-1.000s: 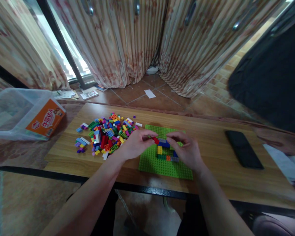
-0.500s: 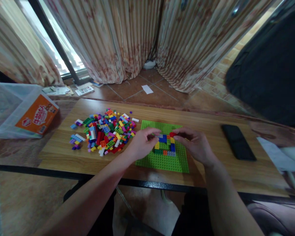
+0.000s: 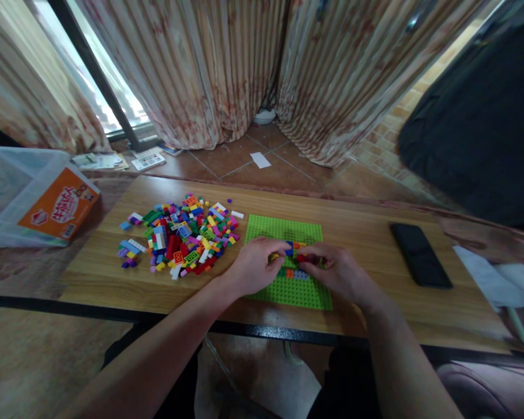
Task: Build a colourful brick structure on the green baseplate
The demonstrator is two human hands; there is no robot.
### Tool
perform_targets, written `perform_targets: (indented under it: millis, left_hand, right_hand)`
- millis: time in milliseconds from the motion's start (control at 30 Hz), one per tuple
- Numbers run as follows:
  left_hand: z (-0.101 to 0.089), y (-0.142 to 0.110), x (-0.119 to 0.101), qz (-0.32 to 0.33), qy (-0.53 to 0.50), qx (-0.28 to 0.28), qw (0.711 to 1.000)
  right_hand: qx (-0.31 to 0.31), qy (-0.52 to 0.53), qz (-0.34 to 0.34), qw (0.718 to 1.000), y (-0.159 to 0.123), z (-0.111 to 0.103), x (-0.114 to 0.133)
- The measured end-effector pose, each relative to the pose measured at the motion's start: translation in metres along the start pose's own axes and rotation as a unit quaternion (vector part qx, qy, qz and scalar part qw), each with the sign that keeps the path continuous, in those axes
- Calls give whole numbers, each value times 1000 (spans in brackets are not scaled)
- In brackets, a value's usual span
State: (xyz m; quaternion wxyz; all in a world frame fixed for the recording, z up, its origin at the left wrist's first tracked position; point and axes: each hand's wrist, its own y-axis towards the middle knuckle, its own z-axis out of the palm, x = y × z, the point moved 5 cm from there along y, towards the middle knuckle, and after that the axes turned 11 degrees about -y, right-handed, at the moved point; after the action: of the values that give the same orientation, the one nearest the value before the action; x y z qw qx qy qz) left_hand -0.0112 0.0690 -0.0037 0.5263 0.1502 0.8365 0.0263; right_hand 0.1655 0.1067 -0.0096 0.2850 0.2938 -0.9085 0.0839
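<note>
A green studded baseplate (image 3: 305, 298) lies on the table and carries a small frame of toy bricks (image 3: 297, 274) in blue, orange, yellow and grey. My left hand (image 3: 258, 265) is curled around the left side of this frame, thumb and forefinger closed in on it; a bit of yellow shows between them. Between the thumb and fingertips of my right hand (image 3: 334, 269) is a red toy brick (image 3: 302, 258), held low over the frame's right part. Both hands hide much of the frame, so I cannot tell whether the red brick touches it.
Left of the baseplate spreads a pile of loose colourful bricks (image 3: 187, 235). A clear plastic bin (image 3: 21, 198) with an orange label stands beyond the table's left end. On the right lie a black phone (image 3: 420, 255) and white papers (image 3: 478, 270). The table's dark front edge (image 3: 262, 329) runs below my forearms.
My right hand has moved slightly nearer and lower with the red brick, from the frame's far right corner toward its middle. My left hand has come down nearer, around the frame's left side.
</note>
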Motion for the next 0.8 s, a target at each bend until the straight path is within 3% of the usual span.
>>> perform_targets:
  millis: [367,567,800]
  left_hand:
    - [-1,1,2,2,7,3,1000]
    - [-1,0,2,3,18,5,1000]
    - [1,0,4,9,40,19,999]
  right_hand:
    - [73,79,21,994,-6,5,-12]
    - [32,74,41,996,-3,6,-12]
    - [38,59,51,996,-1,12,-11]
